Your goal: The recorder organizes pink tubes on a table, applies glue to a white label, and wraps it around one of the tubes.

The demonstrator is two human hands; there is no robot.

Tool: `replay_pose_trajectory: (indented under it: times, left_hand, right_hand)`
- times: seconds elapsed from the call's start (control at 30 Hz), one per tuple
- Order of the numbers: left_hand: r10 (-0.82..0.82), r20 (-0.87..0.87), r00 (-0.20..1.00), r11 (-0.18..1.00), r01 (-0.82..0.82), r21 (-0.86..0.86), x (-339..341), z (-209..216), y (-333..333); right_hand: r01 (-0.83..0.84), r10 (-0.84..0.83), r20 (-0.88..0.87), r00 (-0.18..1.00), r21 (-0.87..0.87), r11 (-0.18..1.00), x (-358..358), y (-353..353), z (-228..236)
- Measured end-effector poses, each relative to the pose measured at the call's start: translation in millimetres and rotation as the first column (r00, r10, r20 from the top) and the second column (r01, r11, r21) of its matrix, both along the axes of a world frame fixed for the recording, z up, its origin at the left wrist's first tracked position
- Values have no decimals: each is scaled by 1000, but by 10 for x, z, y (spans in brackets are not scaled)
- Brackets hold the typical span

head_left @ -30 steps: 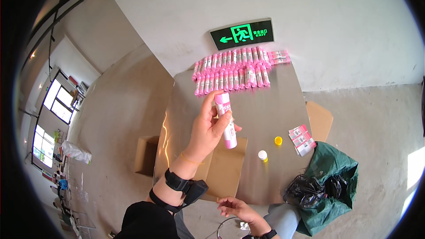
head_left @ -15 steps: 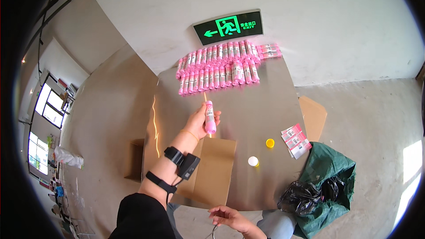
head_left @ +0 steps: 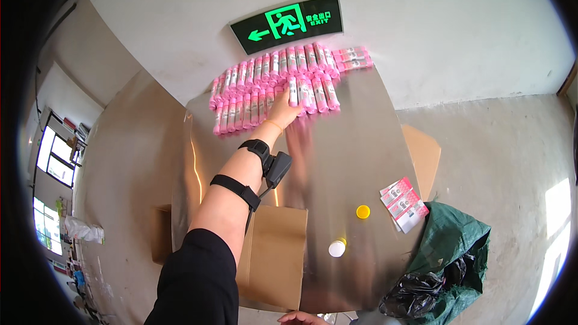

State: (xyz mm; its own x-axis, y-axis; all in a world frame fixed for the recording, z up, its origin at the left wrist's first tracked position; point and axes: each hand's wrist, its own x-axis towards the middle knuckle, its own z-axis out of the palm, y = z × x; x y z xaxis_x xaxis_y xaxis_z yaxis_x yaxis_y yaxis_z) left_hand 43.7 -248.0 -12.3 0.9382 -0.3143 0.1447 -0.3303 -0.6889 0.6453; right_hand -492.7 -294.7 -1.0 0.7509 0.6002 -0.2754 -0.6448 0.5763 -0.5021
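Observation:
At the far side of the table, my left hand [head_left: 285, 110] is closed around a pink plastic bag roll [head_left: 293, 92] with a pale printed label. It holds the roll upright against the front row of similar pink rolls [head_left: 241, 112]. A second row of rolls [head_left: 266, 67] stands behind, close to the wall. Only part of my right hand [head_left: 301, 318] shows at the lower edge; its fingers look loosely apart with nothing seen in them.
Three or so rolls [head_left: 353, 58] lie sideways at the back right. An open cardboard box [head_left: 274, 256] sits at the near left. A yellow cap [head_left: 362, 212], a small white-topped container [head_left: 337, 248], printed labels [head_left: 404, 204] and a green sack [head_left: 448, 238] with black plastic are on the right.
My left hand has carried the pink roll away from me to the front row. My right hand has sunk mostly out of the lower edge. The view has shifted slightly.

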Motion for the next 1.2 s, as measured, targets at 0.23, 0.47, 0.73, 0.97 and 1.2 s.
replay_pose_trajectory:
  times: [0.23,0.47,0.73,0.97,1.2]
  left_hand:
    - [-128,274,953,980,80,182,12,-252,85]
    - [-68,315,947,998,61,32,-344,22,296]
    - [129,71,989,991,-130,11,-2067,468,1775]
    - [346,-55,937,925,-330,188,-4052,212,2785]
    - [410,-95,907,877,-363,315,-4838,-77,2801]
  right_hand:
    - [98,-97,-35,995,23,995,24,0,65]
    - [47,-46,-38,998,14,999,-18,37,-46]
    - [-147,136,148,980,66,987,95,141,-279]
    - [-83,84,126,989,-11,996,72,62,-102]
    - [307,-258,211,943,-249,918,-445,-384,498]
